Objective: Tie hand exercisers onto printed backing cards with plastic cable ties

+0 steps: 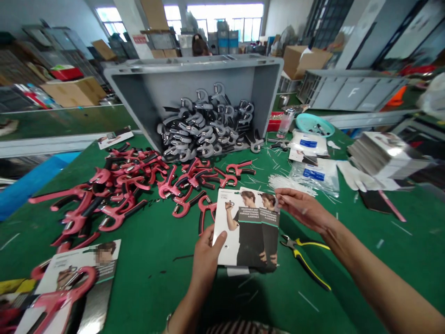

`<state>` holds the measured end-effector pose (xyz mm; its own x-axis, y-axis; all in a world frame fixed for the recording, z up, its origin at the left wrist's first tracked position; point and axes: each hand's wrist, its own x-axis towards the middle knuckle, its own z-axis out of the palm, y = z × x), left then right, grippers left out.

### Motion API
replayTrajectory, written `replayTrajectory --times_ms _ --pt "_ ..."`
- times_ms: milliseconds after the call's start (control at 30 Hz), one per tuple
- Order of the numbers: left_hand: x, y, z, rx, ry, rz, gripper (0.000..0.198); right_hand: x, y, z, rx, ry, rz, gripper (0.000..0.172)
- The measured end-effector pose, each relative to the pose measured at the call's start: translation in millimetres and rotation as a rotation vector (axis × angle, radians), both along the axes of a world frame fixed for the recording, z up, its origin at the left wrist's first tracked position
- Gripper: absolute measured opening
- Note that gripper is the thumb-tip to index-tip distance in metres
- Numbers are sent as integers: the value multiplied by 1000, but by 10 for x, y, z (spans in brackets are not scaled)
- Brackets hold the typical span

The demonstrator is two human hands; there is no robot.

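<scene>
holding at least two printed cards (227,250) with both hands, just below the middle of view, fanned so as to overlap. reading the clock from these cards: at eight o'clock, gripping their lower left edge with the left hand (206,255), thumb flat on the front, other fingers mostly hidden behind. at two o'clock, pinching the top right corner with the right hand (306,209), thumb and forefinger closed on it. at four o'clock, just beside, pliers (300,260) with yellow-and-black handles spread apart, flat on the green table (156,297). at ten o'clock, a wide heap of pink hand grips (135,181). at eleven o'clock, a grey bin (156,83) tipped on its side, with grey hand grips (205,134) piled inside. at two o'clock, beyond the right hand, thin white strips (292,183) in a loose heap, then clear bags (313,175) with blue labels, and farther out a stack of cards (385,157).
</scene>
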<state>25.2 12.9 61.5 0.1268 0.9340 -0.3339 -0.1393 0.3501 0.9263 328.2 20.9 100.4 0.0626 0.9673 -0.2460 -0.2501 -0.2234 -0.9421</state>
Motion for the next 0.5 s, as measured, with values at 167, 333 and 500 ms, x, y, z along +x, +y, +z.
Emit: replayTrajectory --times_ms 167,333,500 --pt "-69 -18 45 16 -26 -15 41 -200 -18 46 51 -23 -148 29" --pt "-169 -56 -7 52 -74 117 43 -703 21 147 163 -120 -129 21" --pt "-256 -124 -97 34 -114 158 46 -1310 30 40 312 -409 115 24"
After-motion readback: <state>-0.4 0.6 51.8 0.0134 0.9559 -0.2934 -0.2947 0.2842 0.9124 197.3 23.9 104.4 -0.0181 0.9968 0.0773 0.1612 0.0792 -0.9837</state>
